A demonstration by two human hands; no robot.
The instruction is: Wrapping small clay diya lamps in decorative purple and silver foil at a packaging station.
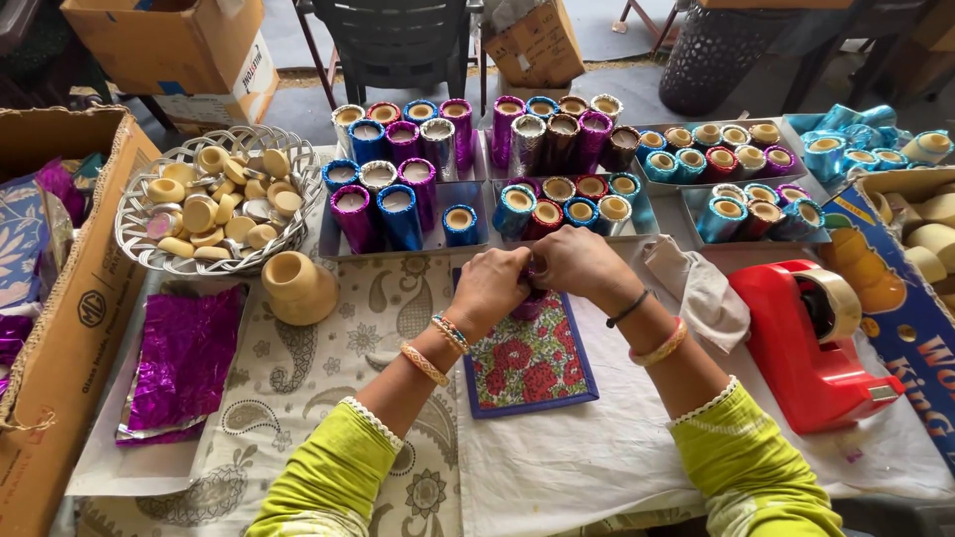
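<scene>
- A small cylinder wrapped in purple foil (528,301) sits between both hands, over the far edge of a flat blue-bordered mat with a red floral print (530,360), at the middle of the table.
- The left hand (489,288) is curled shut on the cylinder's left side; the right hand (580,264) is curled shut on its right and top, the fingers of both meeting over it.
- Most of the cylinder is hidden by the fingers; only a purple sliver shows below them, so its top and height cannot be made out.
- Just beyond the hands lie shallow grey trays (334,244) holding foil-wrapped cylinders (400,214) in purple, blue, silver and red. At least four trays show; the cylinders overlap too much to count exactly.
- At the far left stands one silver openwork metal basket (134,234) heaped with plain cream discs and cups (204,214).
- Near that basket rests one bare cream cup-shaped piece (296,286) on the patterned cloth.
- At the near left lies a stack of purple foil sheets (184,363); the number of sheets cannot be told.
- To the right stands one red tape dispenser with a roll of tan tape (811,348).
- A brown cardboard box (70,328) is cut off at the left edge, and a blue printed carton (900,318) at the right edge.
</scene>
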